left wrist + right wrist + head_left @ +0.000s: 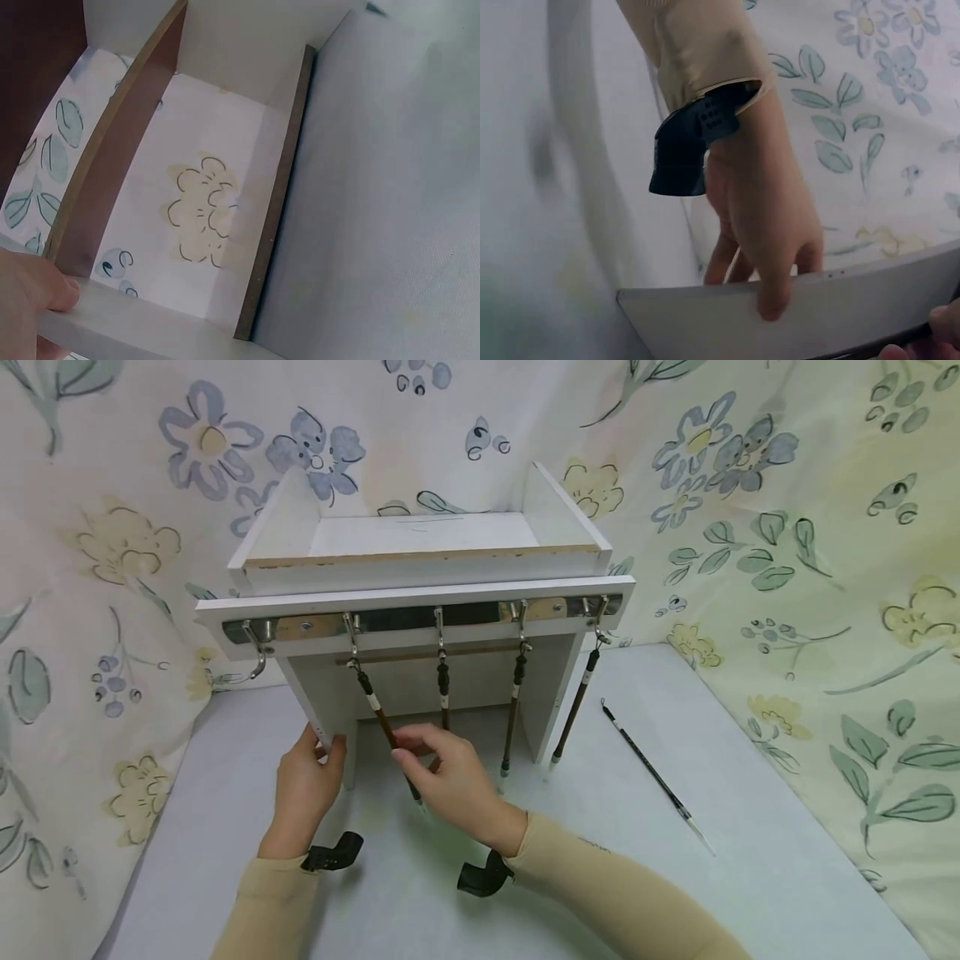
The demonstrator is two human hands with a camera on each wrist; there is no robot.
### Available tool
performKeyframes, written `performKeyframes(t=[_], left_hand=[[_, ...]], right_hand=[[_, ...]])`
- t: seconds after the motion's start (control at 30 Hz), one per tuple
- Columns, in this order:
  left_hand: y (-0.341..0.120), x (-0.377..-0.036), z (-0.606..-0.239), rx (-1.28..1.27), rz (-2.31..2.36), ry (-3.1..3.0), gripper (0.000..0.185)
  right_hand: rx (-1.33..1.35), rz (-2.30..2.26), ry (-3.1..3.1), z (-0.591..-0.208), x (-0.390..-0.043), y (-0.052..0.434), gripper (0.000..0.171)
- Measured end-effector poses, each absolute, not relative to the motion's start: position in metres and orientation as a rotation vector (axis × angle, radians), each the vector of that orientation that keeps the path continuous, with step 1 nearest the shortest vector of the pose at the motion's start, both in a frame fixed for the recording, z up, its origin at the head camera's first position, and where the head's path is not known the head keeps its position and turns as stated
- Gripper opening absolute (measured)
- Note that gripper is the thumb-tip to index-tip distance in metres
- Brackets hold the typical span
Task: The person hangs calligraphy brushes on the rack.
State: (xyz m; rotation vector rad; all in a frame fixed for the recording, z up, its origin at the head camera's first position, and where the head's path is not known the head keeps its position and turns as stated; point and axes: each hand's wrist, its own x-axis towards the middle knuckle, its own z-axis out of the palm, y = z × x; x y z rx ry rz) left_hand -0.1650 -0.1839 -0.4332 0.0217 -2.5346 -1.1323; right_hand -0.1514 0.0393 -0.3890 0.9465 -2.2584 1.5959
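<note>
A white wooden shelf unit point(420, 578) with a metal hook rail stands on the table. My left hand point(306, 789) grips the front edge of its left side panel point(318, 706); the right wrist view shows that hand point(769, 202) with the thumb on one face of the panel. My right hand point(461, 781) pinches the middle of a brown calligraphy brush point(381, 714), which hangs tilted from the second hook point(351, 635) from the left. Three similar brushes hang to its right, one being the rightmost brush point(576, 706). The leftmost hook point(257, 652) bears no brush.
A dark calligraphy brush point(648, 764) lies on the white table point(750, 877), right of the unit. Floral cloth point(787, 527) hangs behind and at both sides. Inside the unit, the left wrist view shows a brown crossbar point(120, 150).
</note>
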Motion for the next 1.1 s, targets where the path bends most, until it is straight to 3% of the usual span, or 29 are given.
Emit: performKeyframes(t=[1.1], left_hand=[[-0.1814, -0.1646, -0.432, 0.024, -1.128, -2.529, 0.042]], right_hand=[[1.017, 1.534, -2.148, -0.3959, -0.1552, 0.0325, 0.025]])
